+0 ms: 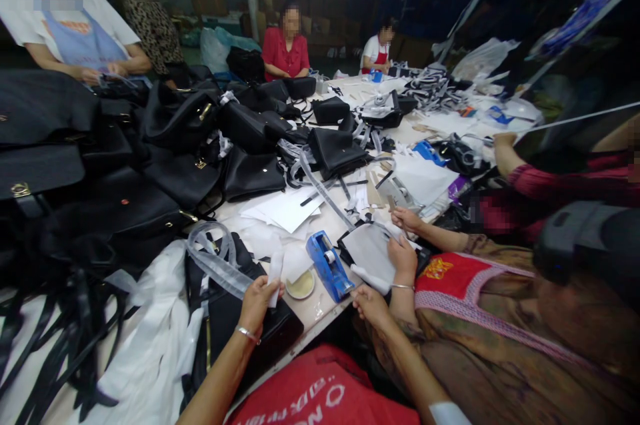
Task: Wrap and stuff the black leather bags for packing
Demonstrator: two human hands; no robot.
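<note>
My left hand (257, 305), with a bracelet at the wrist, pinches a white strip (275, 270) that stands up from the fingers. Beneath it lies a black bag (240, 258) with a gold zip. A strap wrapped in translucent film (213, 266) loops over the bag and runs toward this hand. My right hand (371, 308) is closed at the table edge, beside the front end of a blue tape dispenser (327, 265). Whatever its fingertips hold is too small to make out. Between my hands sits a small round dish (301, 285) with pale yellowish contents.
Black bags (175, 178) pile up at the left and back. White tissue (150, 338) and black straps (55, 338) lie at left front. White sheets (285, 210) are mid-table. At right, a co-worker's hands (404, 255) handle a paper-covered bag (371, 252). Other people work across the table.
</note>
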